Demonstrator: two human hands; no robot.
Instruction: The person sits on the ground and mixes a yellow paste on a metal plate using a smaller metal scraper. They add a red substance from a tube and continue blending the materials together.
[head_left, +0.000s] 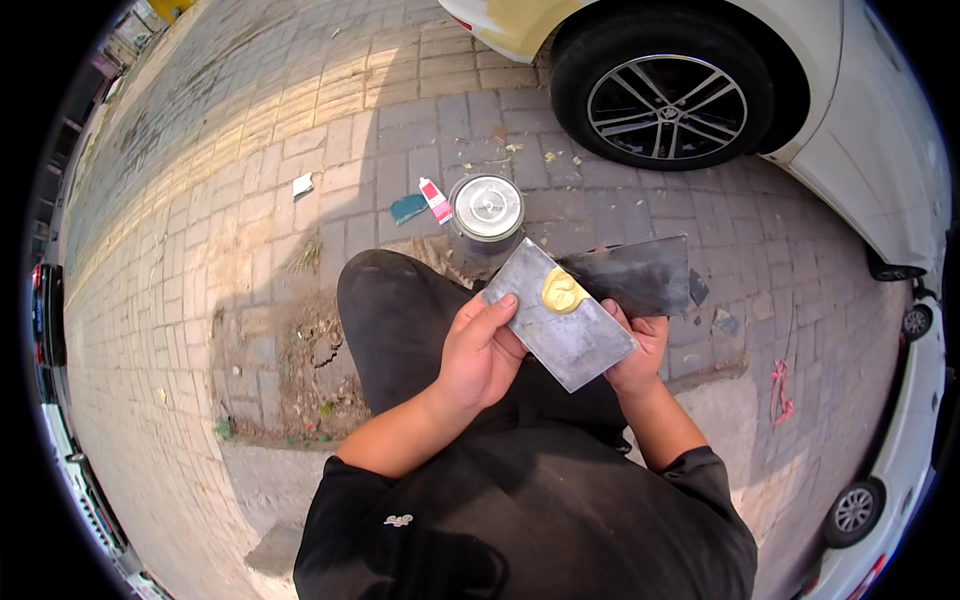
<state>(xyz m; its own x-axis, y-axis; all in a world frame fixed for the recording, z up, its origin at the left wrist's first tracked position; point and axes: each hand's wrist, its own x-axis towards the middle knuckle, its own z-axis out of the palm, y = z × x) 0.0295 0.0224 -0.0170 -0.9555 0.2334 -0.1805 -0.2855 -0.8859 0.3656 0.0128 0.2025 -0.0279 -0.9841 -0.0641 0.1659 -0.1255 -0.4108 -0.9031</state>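
Observation:
My left hand (484, 352) grips a flat grey metal plate (574, 345) by its left edge, thumb on top. A dollop of yellow putty (561, 291) sits near the plate's upper edge. In my right hand (639, 349) is a dark, flat rectangular spreader blade (637, 276), held by its lower edge and partly behind the grey plate. The right fingers lie close against the grey plate's right corner; whether they also grip it I cannot tell. Beyond the plate, a round lidded can (489, 206) stands on the paving, with a red and white tube (436, 201) leaning beside it.
A white car's wheel (667, 112) stands ahead, below a panel with a yellowish patch (525, 22). A teal piece (408, 209) and a white scrap (302, 184) lie on the brick paving (255, 217). Red string (781, 391) lies at right, near another parked car (892, 442).

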